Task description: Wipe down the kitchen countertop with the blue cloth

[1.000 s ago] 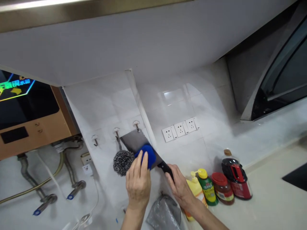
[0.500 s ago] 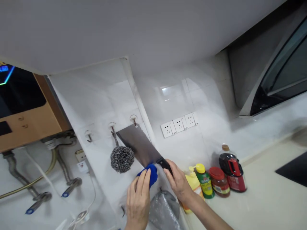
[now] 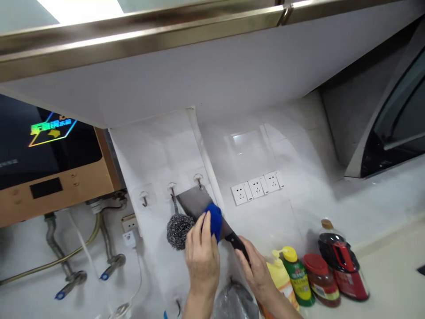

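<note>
A cleaver point(image 3: 195, 202) hangs by its blade from a wall hook point(image 3: 198, 180), slanting down to the right. My left hand point(image 3: 202, 257) presses a blue cloth point(image 3: 214, 218) against the middle of the blade, fingers flat behind it. My right hand point(image 3: 257, 270) is closed round the cleaver's black handle point(image 3: 237, 244). A steel wool scrubber point(image 3: 178, 228) hangs from the neighbouring hook, just left of the blade.
A gas water heater point(image 3: 49, 173) with pipes point(image 3: 63, 261) is at the left. Wall sockets point(image 3: 257, 188) sit right of the cleaver. Several bottles and jars point(image 3: 312, 274) stand on the counter. A grey bag point(image 3: 234, 303) hangs below the hands. A range hood point(image 3: 392, 128) is at the right.
The blue cloth in my left hand went down the blade toward the handle, then back up to the middle. My right hand has stayed on the handle. The camera tilted.
</note>
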A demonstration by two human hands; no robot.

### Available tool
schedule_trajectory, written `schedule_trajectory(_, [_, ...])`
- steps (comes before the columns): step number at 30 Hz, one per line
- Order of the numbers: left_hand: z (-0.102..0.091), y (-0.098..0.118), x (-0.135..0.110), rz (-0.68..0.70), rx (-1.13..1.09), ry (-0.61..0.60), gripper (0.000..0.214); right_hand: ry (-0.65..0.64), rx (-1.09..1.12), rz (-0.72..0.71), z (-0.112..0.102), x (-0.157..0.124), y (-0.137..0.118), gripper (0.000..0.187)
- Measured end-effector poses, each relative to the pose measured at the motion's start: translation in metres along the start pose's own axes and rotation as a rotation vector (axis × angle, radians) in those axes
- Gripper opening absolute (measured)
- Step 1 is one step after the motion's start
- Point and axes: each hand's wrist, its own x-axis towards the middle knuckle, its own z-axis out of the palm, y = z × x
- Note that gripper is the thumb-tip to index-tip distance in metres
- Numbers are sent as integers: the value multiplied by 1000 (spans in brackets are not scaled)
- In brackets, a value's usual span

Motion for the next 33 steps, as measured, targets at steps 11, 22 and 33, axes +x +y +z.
schedule_trajectory(11, [10,11,20,-173,224,42,53,49,-17,-20,5,-3,5,32])
schedule_trajectory(22, [10,21,-27,-168,134,-45,51,79,-47,-56,7,-5,7,32])
schedule_trajectory(33, [14,5,66,-382,280,-54,38,23,-19,9,6,-4,9,34])
